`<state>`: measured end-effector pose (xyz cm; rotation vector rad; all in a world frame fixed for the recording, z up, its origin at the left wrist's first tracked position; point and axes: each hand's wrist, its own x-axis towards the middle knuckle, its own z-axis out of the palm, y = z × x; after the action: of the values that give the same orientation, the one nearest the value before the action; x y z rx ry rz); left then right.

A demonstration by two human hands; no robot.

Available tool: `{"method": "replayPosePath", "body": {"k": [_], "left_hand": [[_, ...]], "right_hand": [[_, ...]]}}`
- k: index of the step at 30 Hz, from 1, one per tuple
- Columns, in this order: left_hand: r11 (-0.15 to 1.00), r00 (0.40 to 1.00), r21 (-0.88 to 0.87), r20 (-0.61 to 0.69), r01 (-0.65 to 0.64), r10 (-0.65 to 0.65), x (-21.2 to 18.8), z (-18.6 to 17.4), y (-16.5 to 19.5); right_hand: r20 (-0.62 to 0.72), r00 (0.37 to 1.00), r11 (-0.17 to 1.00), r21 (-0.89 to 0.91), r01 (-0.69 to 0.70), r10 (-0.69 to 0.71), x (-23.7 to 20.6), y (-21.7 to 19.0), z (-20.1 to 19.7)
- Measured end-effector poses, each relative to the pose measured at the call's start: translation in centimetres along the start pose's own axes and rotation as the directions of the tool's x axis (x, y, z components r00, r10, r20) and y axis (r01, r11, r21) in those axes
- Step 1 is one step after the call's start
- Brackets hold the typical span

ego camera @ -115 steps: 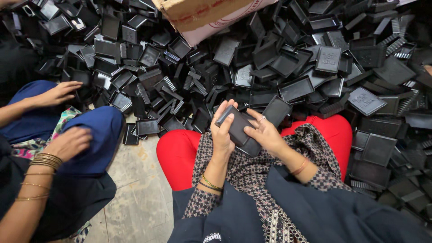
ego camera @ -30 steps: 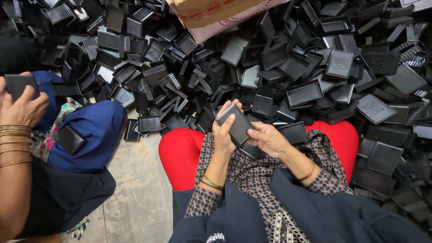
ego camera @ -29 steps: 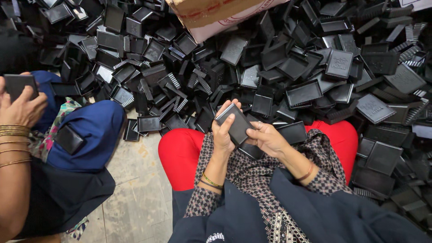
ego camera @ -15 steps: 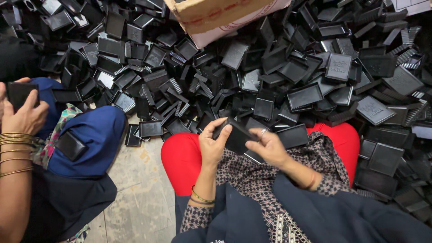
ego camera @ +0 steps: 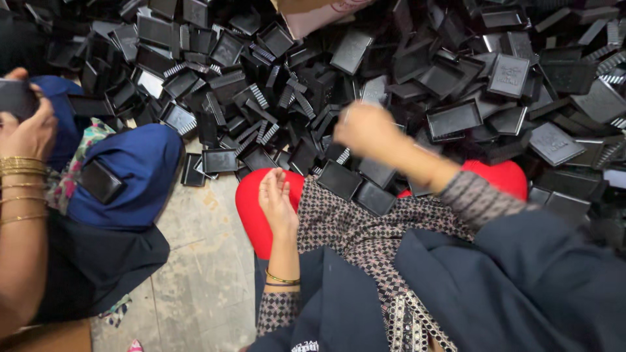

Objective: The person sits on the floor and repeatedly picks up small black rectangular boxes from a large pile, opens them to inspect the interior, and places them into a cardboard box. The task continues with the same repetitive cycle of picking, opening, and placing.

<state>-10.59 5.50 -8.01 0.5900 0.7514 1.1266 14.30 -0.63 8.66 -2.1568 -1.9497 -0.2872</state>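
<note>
- The right hand [ego camera: 368, 128] reaches over the heap of black plastic trays [ego camera: 456, 98]; it is motion-blurred, so I cannot tell whether it grips anything.
- The left hand [ego camera: 277, 199] rests open and empty on the red knee [ego camera: 251, 202].
- Best to grasp one shallow, rigid, ribbed rectangular tray by its rim.
- Two trays [ego camera: 355, 186] lie on the lap.

Black plastic trays [ego camera: 453, 118] heaped beyond counting, two of them [ego camera: 355, 187] laid on the patterned lap, one on the blue knee [ego camera: 100, 181], one cardboard box [ego camera: 313, 12], one red cushion [ego camera: 251, 205], three hands seen.
</note>
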Motion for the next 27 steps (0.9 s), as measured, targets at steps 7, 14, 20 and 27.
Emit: {"method": "replayPosePath", "body": {"k": [7, 14, 20, 27], "left_hand": [[0.979, 0.977, 0.128, 0.128, 0.157, -0.173, -2.3, 2.2, -2.2], [0.958, 0.967, -0.247, 0.24, 0.148, -0.088, -1.5, 5.1, 1.7], [0.812, 0.911, -0.42, 0.113, 0.406, -0.397, -0.5, 1.5, 6.8], [0.919, 0.9, 0.115, 0.186, 0.378, -0.394, -2.3, 2.3, -0.7]], "right_hand": [[-0.034, 0.971, 0.858, 0.477, -0.192, 0.236, -10.8, -2.0, 12.6], [0.071, 0.996, 0.658, 0.753, -0.016, -0.058, -3.9, -3.8, 10.4], [-0.174, 0.9, 0.908, 0.059, 0.414, -0.399, -0.4, -3.7, 16.1], [0.307, 0.9, 0.42, 0.805, -0.419, 0.309, -8.0, 0.8, 10.4]]}}
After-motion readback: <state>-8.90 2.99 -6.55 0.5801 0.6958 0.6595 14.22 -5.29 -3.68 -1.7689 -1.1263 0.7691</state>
